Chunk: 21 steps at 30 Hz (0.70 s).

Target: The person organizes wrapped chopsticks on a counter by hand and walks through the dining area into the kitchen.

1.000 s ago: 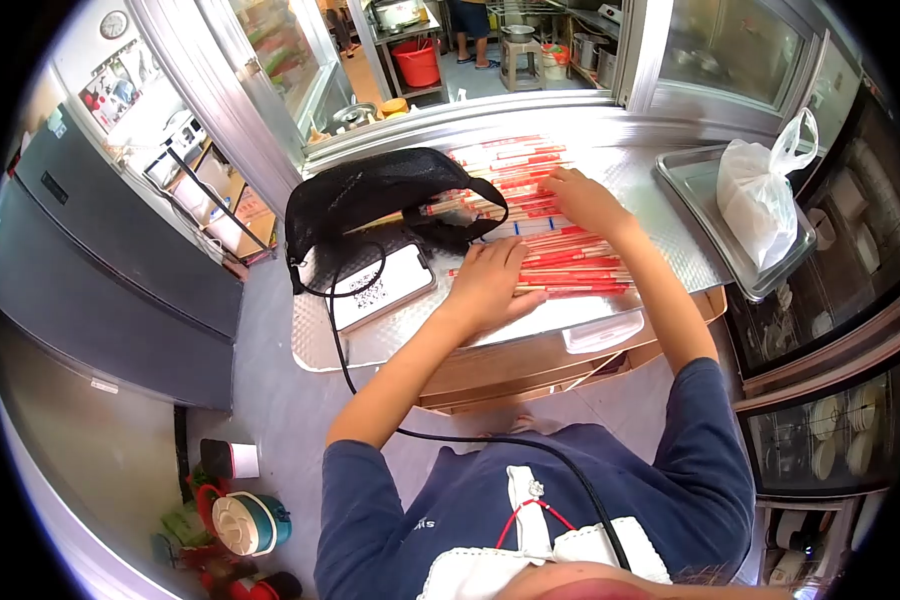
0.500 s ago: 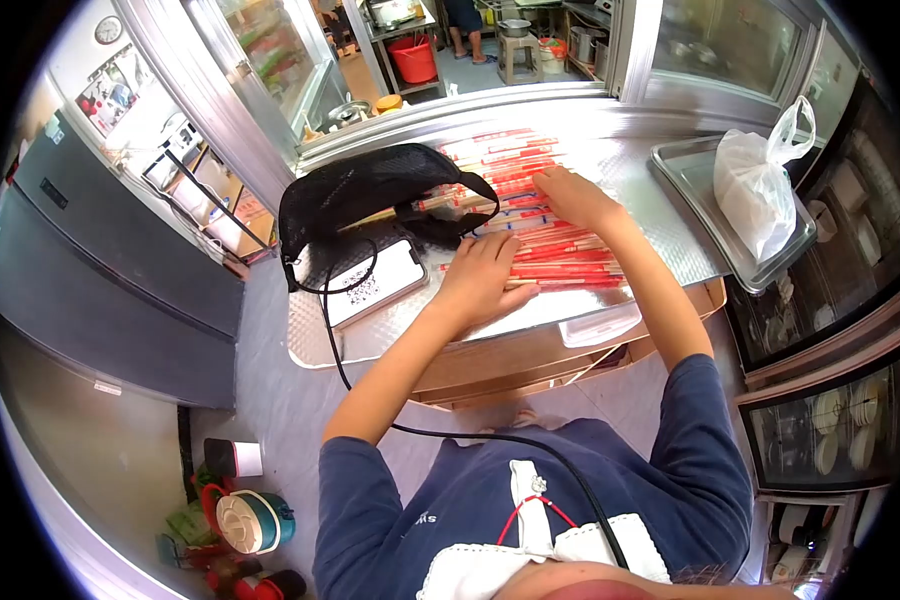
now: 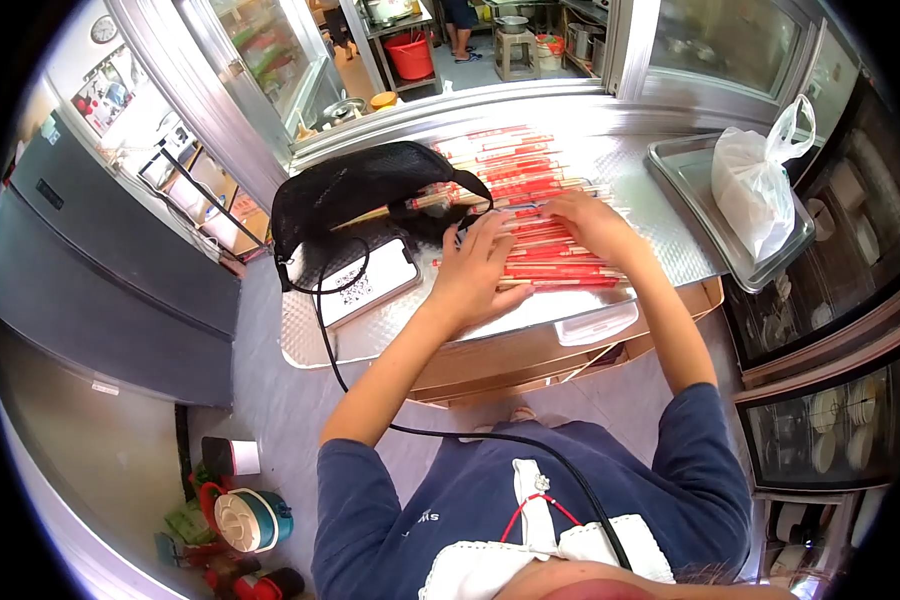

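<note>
Many pairs of chopsticks in red and pale paper wrappers lie in rows across a metal tabletop. My left hand rests over the left ends of the nearer ones, fingers stretched out and somewhat apart. At their right ends, my right hand has its fingers bent and drawn together on some chopsticks; its fingertips are partly hidden. Left of my left hand are a black mesh bag with a strap and a white phone-like box with a printed code.
A metal tray with a tied white plastic bag stands at the right. A black cable runs from the bag side across my front. Behind the table is a window frame; a person's legs show beyond it.
My right hand has moved nearer to me along the chopsticks, from the farther rows to the middle ones. My left hand has shifted slightly, its fingers reaching farther up.
</note>
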Available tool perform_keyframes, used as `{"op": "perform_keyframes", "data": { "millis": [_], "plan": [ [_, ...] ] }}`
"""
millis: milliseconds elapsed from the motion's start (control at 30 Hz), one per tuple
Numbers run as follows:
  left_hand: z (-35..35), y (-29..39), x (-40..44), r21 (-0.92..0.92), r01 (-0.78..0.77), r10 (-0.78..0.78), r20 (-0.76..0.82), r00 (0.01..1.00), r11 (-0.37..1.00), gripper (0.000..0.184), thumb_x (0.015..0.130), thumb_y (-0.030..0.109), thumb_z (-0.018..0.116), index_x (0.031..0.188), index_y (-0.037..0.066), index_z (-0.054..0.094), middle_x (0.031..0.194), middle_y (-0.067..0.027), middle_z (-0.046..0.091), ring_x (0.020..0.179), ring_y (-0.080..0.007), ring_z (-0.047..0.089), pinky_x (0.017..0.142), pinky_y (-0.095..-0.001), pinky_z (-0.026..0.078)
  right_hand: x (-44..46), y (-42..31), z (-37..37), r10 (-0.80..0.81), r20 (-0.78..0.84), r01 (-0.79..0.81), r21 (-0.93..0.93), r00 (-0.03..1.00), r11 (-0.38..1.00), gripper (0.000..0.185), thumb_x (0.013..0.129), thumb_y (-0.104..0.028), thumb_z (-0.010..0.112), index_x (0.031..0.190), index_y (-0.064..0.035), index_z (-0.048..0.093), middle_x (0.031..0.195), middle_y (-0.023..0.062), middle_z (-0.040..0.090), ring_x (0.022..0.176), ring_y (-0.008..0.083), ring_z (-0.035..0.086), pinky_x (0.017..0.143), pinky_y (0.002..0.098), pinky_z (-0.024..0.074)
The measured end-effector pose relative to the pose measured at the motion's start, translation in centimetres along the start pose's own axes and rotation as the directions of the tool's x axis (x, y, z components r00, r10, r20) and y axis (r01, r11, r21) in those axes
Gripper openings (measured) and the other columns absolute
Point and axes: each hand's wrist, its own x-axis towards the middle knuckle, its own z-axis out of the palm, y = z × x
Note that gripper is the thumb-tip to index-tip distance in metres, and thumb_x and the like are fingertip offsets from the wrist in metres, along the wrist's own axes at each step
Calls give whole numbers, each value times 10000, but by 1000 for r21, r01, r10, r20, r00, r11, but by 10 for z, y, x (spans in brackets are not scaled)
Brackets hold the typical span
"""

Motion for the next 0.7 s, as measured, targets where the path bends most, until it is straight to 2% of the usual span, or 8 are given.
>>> {"op": "perform_keyframes", "data": {
  "millis": [67,167,267,300,367,467,600,700],
  "plan": [
    [-1,3,-1,72,5,-3,-39,999,997,677,689,433,579,1139,-35,387,1279,-191,265,1183,-310,282,934,-462,251,-4,1,2,57,14,-58,56,998,997,245,679,64,477,901,-9,549,917,134,559,893,304,505,792,351,405],
    [4,-2,1,-76,51,-51,-2,999,996,747,687,459,564,1193,-34,322,1272,-206,286,1191,-319,277,956,-452,230,-10,-2,2,39,-2,-39,105,999,994,254,659,83,456,880,1,550,893,142,566,867,307,518,775,346,410],
    [7,-3,2,-102,109,-102,69,992,989,769,668,465,576,1201,-26,317,1252,-236,314,1171,-331,308,949,-419,251,-9,-3,-1,31,9,-32,153,999,988,260,644,95,434,861,12,550,855,148,573,828,307,534,754,341,418],
    [11,-4,1,-42,95,-94,31,995,995,788,665,502,555,1203,-24,320,1235,-235,345,1152,-338,337,946,-413,257,-7,-3,-2,42,30,-46,172,999,984,259,641,96,430,856,15,551,847,150,575,817,308,538,748,338,421],
    [11,-3,3,-14,104,-103,85,991,994,803,653,541,547,1184,-28,349,1201,-231,379,1128,-336,363,918,-426,283,-7,0,1,19,20,-22,166,1000,986,241,651,88,432,849,20,552,832,148,580,797,297,548,733,325,427],
    [8,0,5,12,113,-114,124,986,993,821,635,571,550,1167,-30,376,1169,-239,403,1109,-350,376,904,-448,292,-4,-5,-6,60,117,-84,216,991,973,231,661,80,439,853,17,552,835,144,581,790,285,551,731,314,427],
    [12,-1,4,52,103,-107,87,990,993,830,626,586,553,1156,-31,391,1152,-241,414,1085,-362,389,898,-461,291,5,3,-11,12,76,-38,351,997,936,190,701,63,447,849,9,553,840,124,569,788,274,533,721,308,420],
    [14,-1,3,54,88,-90,48,995,995,817,632,581,551,1149,-33,400,1154,-246,412,1074,-365,395,893,-457,296,19,17,-1,38,-4,-37,129,999,991,163,728,21,477,871,-7,550,836,117,552,800,269,525,716,310,420]
  ]
}}
